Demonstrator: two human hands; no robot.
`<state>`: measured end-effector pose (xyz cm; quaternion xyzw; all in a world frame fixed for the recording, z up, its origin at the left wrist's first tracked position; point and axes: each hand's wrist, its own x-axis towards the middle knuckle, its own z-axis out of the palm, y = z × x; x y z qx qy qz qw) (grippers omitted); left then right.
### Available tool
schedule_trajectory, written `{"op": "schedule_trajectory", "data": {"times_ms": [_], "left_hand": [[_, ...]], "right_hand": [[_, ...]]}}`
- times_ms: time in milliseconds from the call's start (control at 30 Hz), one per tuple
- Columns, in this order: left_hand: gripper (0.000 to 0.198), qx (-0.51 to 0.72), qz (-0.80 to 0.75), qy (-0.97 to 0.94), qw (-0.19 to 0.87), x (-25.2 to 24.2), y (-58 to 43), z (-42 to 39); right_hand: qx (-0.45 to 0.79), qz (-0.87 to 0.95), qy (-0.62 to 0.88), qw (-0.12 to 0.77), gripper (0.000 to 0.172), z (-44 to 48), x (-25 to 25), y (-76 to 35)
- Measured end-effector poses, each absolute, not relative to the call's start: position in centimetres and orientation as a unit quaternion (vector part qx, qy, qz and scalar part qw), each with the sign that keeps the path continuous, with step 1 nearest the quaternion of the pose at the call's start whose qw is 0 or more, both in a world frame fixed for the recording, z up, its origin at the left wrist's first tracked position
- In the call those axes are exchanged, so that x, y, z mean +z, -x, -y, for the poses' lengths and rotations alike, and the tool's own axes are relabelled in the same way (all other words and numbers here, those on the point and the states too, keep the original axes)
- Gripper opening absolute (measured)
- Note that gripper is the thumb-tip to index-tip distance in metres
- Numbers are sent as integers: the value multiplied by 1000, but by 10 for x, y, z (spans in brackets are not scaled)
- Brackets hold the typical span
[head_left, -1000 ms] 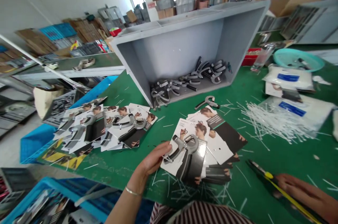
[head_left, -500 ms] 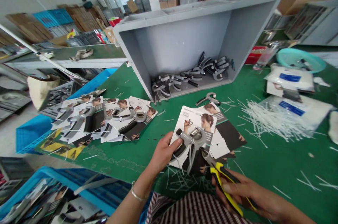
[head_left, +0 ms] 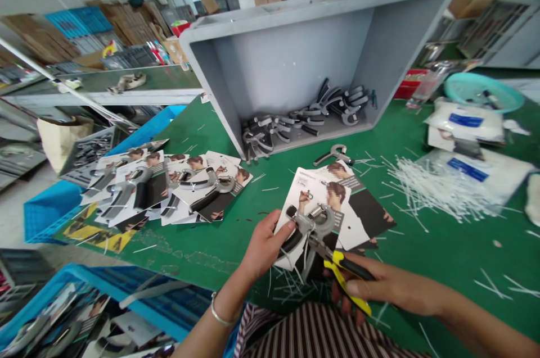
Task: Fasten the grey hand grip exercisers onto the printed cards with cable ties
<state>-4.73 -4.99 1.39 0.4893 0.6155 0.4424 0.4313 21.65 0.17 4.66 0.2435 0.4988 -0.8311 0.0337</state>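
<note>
My left hand (head_left: 266, 243) grips the left edge of a printed backing card (head_left: 291, 192) together with the grey and black hand grip strengthener (head_left: 323, 220) lying on it, thumb on top. White cable ties loop around the strengthener's handles. In my right hand (head_left: 379, 285) are yellow and black cutting pliers (head_left: 337, 262); their jaws touch the strengthener near a tie, and the exact contact point is too small to make out. More printed cards (head_left: 367, 206) lie beneath and to the right of the held card.
A grey crate (head_left: 278, 60) on its side holds several hand grips; one loose hand grip (head_left: 335, 154) lies before it. Carded grips (head_left: 139, 184) are piled at left. White cable ties (head_left: 434, 189) are heaped at right, beside plastic bags (head_left: 468, 122). A blue crate (head_left: 139, 290) stands below the table's left edge.
The pliers have moved up and left, their jaws now further in over the strengthener's handles. Their handles look closer together. My left hand still holds the card and strengthener.
</note>
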Motion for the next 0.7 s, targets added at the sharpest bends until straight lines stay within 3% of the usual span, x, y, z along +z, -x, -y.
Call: {"op": "schedule_trajectory", "data": {"times_ms": [300, 500, 700], "left_hand": [[25, 455, -604, -478, 447, 9, 46, 52], [24, 456, -611, -469, 446, 10, 47, 51], [23, 456, -619, -473, 429, 17, 45, 48]], "right_hand": [[-843, -470, -257, 42, 40, -4, 46, -215], [-860, -432, -265, 56, 54, -1, 50, -220], [-855, -432, -278, 73, 54, -5, 55, -229]]}}
